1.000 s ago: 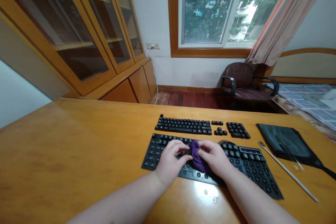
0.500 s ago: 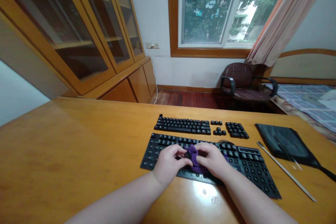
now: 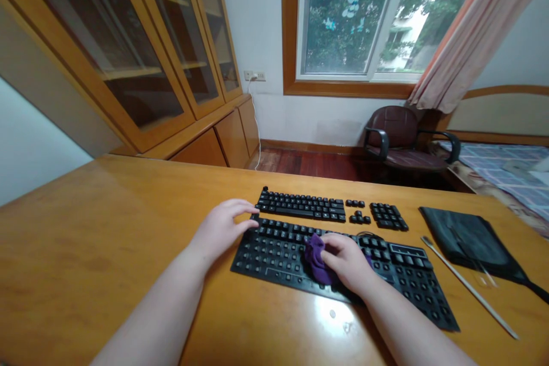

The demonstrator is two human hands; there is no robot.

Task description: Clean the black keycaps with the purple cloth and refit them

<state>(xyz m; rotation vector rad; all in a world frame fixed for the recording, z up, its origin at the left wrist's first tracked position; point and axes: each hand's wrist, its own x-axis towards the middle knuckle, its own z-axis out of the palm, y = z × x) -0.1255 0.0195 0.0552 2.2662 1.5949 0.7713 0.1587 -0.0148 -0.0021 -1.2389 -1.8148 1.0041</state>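
Note:
A black keyboard (image 3: 274, 254) lies on the wooden desk (image 3: 107, 240) in front of me. My right hand (image 3: 349, 263) rests on its middle, fingers closed on a crumpled purple cloth (image 3: 315, 256) pressed against the keys. My left hand (image 3: 221, 227) is at the keyboard's far left corner. Its fingertips are pinched together on what looks like a small black keycap (image 3: 254, 216). Just beyond the fingertips is the left end of rows of loose black keycaps (image 3: 300, 206), laid out in keyboard order behind the keyboard.
A black pouch (image 3: 465, 233) lies at the desk's right, with a thin pale stick (image 3: 469, 287) beside it. Past the desk are a brown armchair (image 3: 398, 137), a glass-door cabinet (image 3: 141, 57), a window and a bed corner.
My left hand left the cloth and moved up and left to the keyboard's far corner, carrying the small dark piece. My right hand stays on the keyboard with the purple cloth.

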